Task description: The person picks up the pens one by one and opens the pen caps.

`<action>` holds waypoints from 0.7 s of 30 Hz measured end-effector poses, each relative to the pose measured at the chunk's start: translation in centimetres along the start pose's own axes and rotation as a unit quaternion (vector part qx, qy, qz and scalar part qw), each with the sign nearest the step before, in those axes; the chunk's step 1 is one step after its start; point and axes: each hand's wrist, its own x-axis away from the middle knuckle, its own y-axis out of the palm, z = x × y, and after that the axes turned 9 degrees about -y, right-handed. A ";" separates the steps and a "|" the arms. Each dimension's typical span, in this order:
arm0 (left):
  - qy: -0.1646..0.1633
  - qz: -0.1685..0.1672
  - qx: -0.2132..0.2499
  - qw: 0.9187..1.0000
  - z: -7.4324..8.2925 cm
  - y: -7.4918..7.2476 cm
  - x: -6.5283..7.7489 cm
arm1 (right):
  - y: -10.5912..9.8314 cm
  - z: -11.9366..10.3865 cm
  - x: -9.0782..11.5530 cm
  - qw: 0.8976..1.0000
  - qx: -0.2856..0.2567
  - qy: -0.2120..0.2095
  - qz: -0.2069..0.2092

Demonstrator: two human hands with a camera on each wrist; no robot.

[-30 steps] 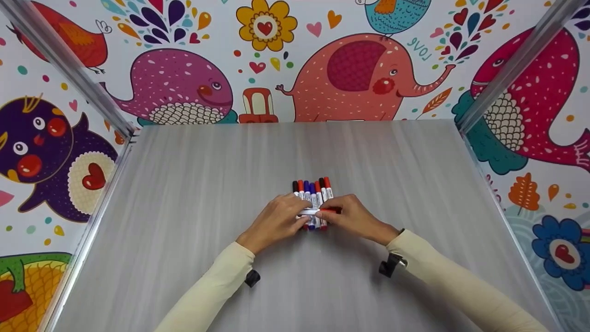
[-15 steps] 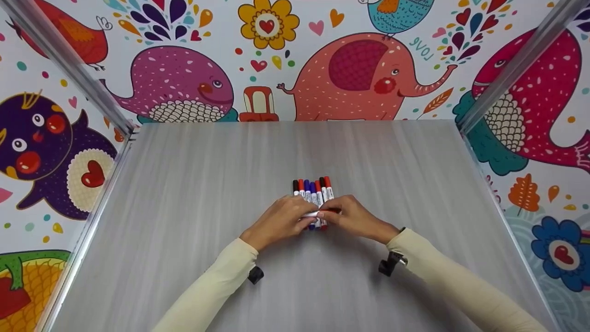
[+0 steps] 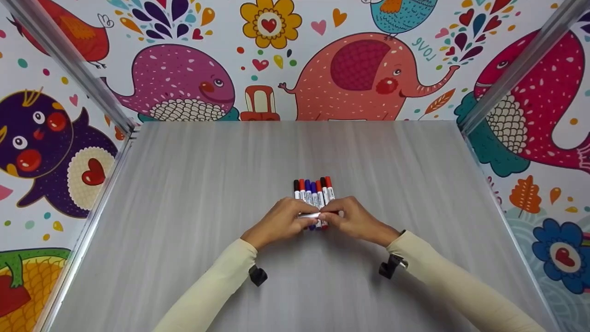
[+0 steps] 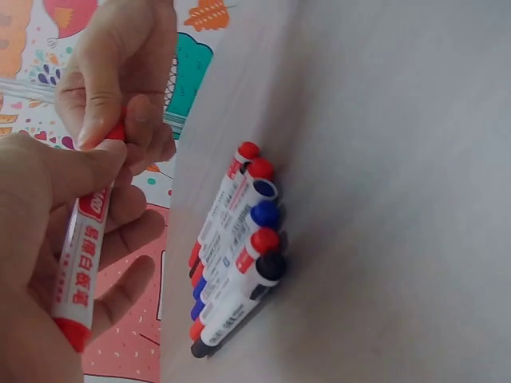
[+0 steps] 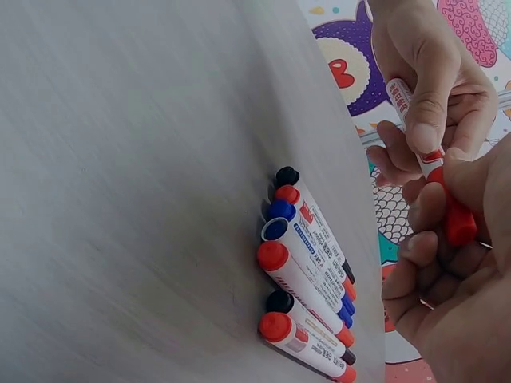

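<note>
Both hands hold one red whiteboard marker (image 4: 84, 255), raised above the table over a row of other markers (image 3: 315, 196). Its barrel is white with red lettering, and its lower end in the left wrist view is red. My left hand (image 3: 279, 221) pinches the barrel between thumb and fingers. At the marker's other end, my right hand (image 3: 355, 219) grips the red cap (image 5: 457, 219), partly hidden by its fingers. The fingertips of the two hands meet near where cap and barrel join.
Several black, red and blue markers lie side by side on the grey wood-grain table (image 3: 207, 175), caps pointing away from the person. Printed cartoon walls (image 3: 184, 83) and metal posts (image 3: 516, 69) bound the table at the back and sides.
My left thumb and fingers have closed in around the barrel and moved slightly toward the right hand. The held marker has come slightly nearer the person. The row on the table stays put.
</note>
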 end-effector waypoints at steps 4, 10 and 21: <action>-0.014 0.003 0.024 1.000 0.3 -0.1 0.1 | 0.0 0.0 0.0 1.000 -0.005 -0.010 0.005; -0.034 -0.003 0.043 0.999 0.5 -0.2 0.2 | 0.0 -0.1 0.2 1.000 0.010 -0.017 0.002; -0.039 -0.020 0.060 0.997 0.7 -0.5 0.3 | -0.1 -0.4 0.4 0.998 0.033 -0.056 -0.011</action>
